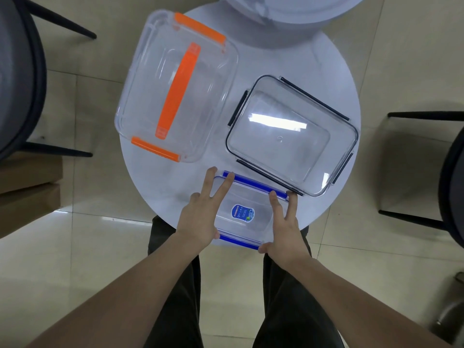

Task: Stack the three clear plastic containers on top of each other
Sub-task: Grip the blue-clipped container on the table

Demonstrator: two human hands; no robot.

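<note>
Both bare forearms reach forward over dark trousers to the near edge of the round white table [155, 177], where the small clear plastic container with blue clips [247, 214] sits between the hands. On its left short side, the left hand [200, 217] has its thumb near the front blue clip and its fingers spread along the side toward the far corner. Mirroring it on the right side, the right hand [283, 227] has fingers reaching to the far blue clip. Both hands are half open and pressed against the sides; a firm grip is not evident, and I cannot tell whether the box is lifted yet.

The main risk, as I judge it, is slippage: smooth plastic squeezed only by flat palms could slide out or tilt, and the box sits just at the table's near rim, so a fumble could drop it to the floor. Its far right corner lies just beside the medium clear rectangular container with dark clips [291, 136], so lifting at an angle could knock that one. Behind, on the left, the large clear container with orange clips and handle [173, 89] overhangs the table's left edge, and pressing down on it off centre might tip it.
</note>
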